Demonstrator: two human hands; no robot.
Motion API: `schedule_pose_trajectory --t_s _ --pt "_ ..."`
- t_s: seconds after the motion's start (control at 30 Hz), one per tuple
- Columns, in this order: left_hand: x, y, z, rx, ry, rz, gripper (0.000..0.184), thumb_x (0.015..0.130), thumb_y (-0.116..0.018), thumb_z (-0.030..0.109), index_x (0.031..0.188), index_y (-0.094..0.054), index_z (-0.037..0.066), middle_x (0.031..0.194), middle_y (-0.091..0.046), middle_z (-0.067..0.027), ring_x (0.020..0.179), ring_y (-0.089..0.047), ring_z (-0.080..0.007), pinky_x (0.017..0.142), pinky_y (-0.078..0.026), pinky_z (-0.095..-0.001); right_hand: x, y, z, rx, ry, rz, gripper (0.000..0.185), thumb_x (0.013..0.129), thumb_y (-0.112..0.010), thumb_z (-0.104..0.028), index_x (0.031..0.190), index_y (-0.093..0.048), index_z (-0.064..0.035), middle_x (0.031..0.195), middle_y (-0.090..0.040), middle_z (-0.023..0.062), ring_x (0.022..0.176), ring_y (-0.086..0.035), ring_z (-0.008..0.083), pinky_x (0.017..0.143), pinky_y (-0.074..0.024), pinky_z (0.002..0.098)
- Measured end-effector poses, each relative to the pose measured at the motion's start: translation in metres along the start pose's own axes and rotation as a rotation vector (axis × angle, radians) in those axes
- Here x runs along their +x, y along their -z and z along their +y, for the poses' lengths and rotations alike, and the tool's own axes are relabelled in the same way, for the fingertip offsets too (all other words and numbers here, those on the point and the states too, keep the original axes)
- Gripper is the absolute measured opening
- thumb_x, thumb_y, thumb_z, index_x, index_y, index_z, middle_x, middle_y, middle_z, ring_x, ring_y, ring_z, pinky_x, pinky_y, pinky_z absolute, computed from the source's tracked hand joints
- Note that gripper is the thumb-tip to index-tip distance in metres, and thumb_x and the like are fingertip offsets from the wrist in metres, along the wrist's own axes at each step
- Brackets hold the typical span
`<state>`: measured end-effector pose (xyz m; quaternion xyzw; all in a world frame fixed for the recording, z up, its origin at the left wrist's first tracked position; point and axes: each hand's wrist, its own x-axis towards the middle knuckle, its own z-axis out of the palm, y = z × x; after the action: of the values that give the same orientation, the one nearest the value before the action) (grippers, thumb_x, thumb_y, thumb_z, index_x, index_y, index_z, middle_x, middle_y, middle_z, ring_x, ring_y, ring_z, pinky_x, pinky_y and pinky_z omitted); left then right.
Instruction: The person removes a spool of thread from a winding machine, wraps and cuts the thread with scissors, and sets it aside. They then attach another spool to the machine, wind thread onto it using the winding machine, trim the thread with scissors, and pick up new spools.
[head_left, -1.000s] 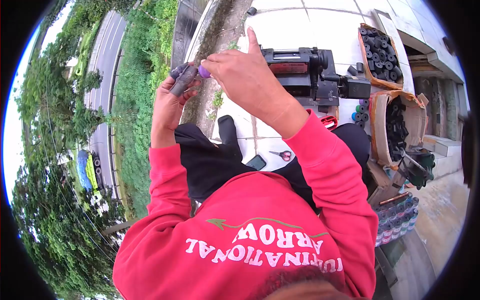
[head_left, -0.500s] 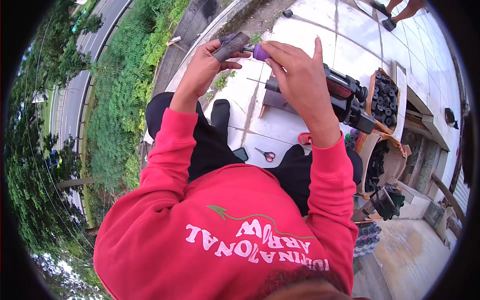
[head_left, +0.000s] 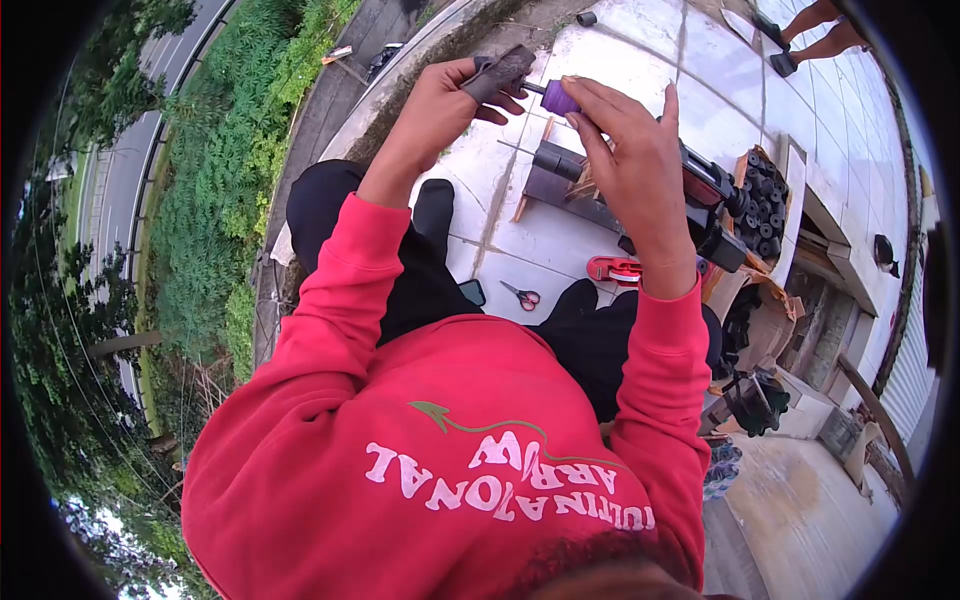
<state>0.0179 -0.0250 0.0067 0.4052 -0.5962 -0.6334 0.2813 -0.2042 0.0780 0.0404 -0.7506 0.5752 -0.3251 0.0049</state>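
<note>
My left hand [head_left: 440, 115] is raised in front of me, its fingers curled around a dark grey, worn-looking strip [head_left: 498, 75]. A short thin dark rod [head_left: 534, 88] runs from the strip to a small purple spool [head_left: 559, 97]. My right hand [head_left: 632, 140] pinches the spool between thumb and fingertips, with one finger sticking up. Below and partly behind my right hand lies a dark machine with a black cylinder [head_left: 557, 160] and a thin metal rod. Scissors [head_left: 523, 296] and a red tool [head_left: 613, 269] lie on the tiles near my legs.
A phone [head_left: 472, 292] lies by my thigh. At right stand a box of black rings [head_left: 762, 205] and an open cardboard box [head_left: 768, 320]. Another person's legs [head_left: 810, 40] show at top right. Left, beyond a low ledge [head_left: 375, 125], are bushes and a road.
Both hands have shifted slightly right in view, with the strip and the spool still held. The camera view has turned a little; the strip is tilted somewhat differently.
</note>
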Motion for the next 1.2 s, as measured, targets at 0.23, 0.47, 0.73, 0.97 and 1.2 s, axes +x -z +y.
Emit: schedule_pose_trajectory --t_s 0.23,0.47,0.73,0.97,1.2 --pt "0.002 -0.007 0.005 -0.124 -0.061 0.038 0.026 0.102 -0.063 0.007 0.125 -0.070 0.001 0.111 -0.076 -0.0129 0.099 -0.075 -0.0178 0.082 -0.061 -0.0289 0.000 0.001 -0.002 0.009 -0.003 -0.001 0.030 0.099 -0.067 -0.017 0.128 -0.072 -0.0167 0.122 -0.074 0.0006 0.113 -0.068 0.0197 0.121 -0.0171 0.0677" --pt "0.003 -0.013 0.006 -0.123 -0.069 0.084 0.024 0.099 -0.066 0.007 0.121 -0.071 -0.002 0.104 -0.077 -0.0120 0.092 -0.076 -0.0189 0.080 -0.062 -0.0295 0.000 0.000 -0.001 0.005 -0.006 0.005 0.030 0.099 -0.067 -0.017 0.128 -0.072 -0.0170 0.123 -0.074 0.0002 0.114 -0.068 0.0200 0.121 -0.0177 0.0678" --pt "0.009 -0.018 0.011 0.006 -0.002 0.164 0.021 0.100 -0.059 0.005 0.113 -0.074 -0.003 0.092 -0.076 -0.0146 0.079 -0.075 -0.0184 0.074 -0.063 -0.0304 -0.004 -0.009 0.008 -0.042 0.039 0.055 0.029 0.100 -0.067 -0.022 0.128 -0.073 -0.0198 0.121 -0.075 -0.0001 0.112 -0.069 0.0198 0.118 -0.0232 0.0679" --pt "0.002 -0.001 0.023 -0.069 -0.027 -0.104 0.033 0.101 -0.071 0.029 0.123 -0.071 0.004 0.106 -0.074 -0.0056 0.090 -0.072 -0.0131 0.073 -0.059 -0.0260 0.009 0.018 -0.020 0.066 -0.087 -0.031 0.025 0.095 -0.069 -0.010 0.120 -0.073 -0.0099 0.118 -0.075 0.0078 0.113 -0.069 0.0271 0.118 -0.0237 0.0683" --pt "0.013 -0.001 0.009 -0.142 -0.376 -0.216 0.036 0.104 -0.066 0.034 0.117 -0.071 0.001 0.094 -0.076 -0.0101 0.081 -0.074 -0.0157 0.069 -0.059 -0.0276 0.009 0.016 -0.018 0.063 -0.105 -0.029 0.024 0.095 -0.069 -0.011 0.119 -0.074 -0.0095 0.117 -0.075 0.0074 0.112 -0.069 0.0265 0.118 -0.0239 0.0685"
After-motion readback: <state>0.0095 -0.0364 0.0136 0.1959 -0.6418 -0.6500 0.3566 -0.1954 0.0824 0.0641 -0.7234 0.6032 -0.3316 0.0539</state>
